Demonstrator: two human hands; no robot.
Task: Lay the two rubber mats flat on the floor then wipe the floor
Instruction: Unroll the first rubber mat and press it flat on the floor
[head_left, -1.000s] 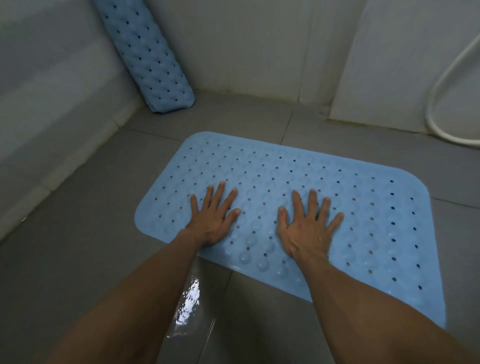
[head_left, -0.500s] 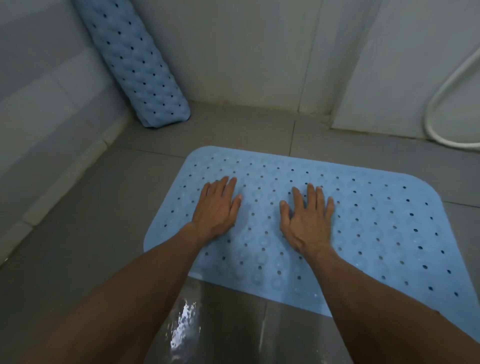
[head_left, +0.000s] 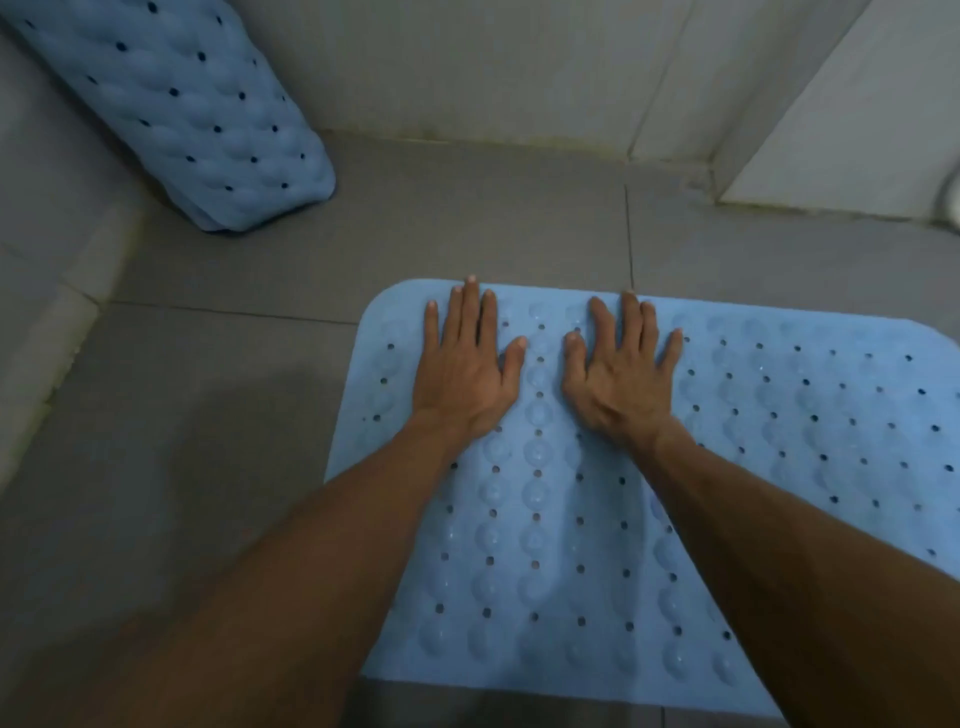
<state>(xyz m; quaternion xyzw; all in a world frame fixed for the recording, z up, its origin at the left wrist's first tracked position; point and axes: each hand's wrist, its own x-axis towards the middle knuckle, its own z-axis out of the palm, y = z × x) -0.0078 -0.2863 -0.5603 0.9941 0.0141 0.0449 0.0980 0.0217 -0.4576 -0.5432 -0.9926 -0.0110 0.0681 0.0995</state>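
Now pressing flat at the far edge of the mat, no longer mid-mat as a moment ago; left hand and right hand side by side, palms down, fingers straight and close together rather than splayed, gripping nothing; fingertips reaching the far rim, near the left corner. Lying flat on the floor, so probably the last smoothing of mat one. Second mat rolled and leaning at the wall, well apart, untouched; to be unrolled next, wiping after that.
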